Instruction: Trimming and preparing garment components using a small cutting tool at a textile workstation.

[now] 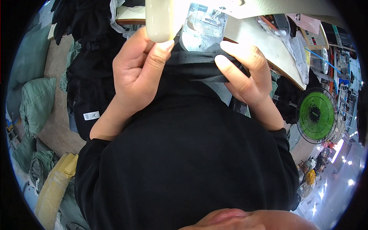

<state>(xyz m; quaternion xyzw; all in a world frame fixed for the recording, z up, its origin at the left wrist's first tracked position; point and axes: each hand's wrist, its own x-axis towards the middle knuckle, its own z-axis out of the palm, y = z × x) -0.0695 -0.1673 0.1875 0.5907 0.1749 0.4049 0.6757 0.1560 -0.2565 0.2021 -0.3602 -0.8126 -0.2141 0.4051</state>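
Observation:
A black fabric piece (197,59) with a seamed band along its edge stretches between my hands, just in front of the metal plate (201,38) of a sewing machine. My left hand (138,71) is closed beside the rounded cream end of the machine's head (159,23), thumb bent toward the index finger. The machine head hides those fingertips, so what they pinch does not show. On the other side, my right hand (249,74) grips the fabric's right end, with two fingers stretched over it and the others underneath. A bright light washes out the needle area.
The cream machine arm (264,8) crosses the top, above a white tabletop (264,50). A green round fan (316,115) stands at the right. More dark garments (90,84) hang at the left, near green sacks (36,101) and a yellow wrapped bundle (55,188).

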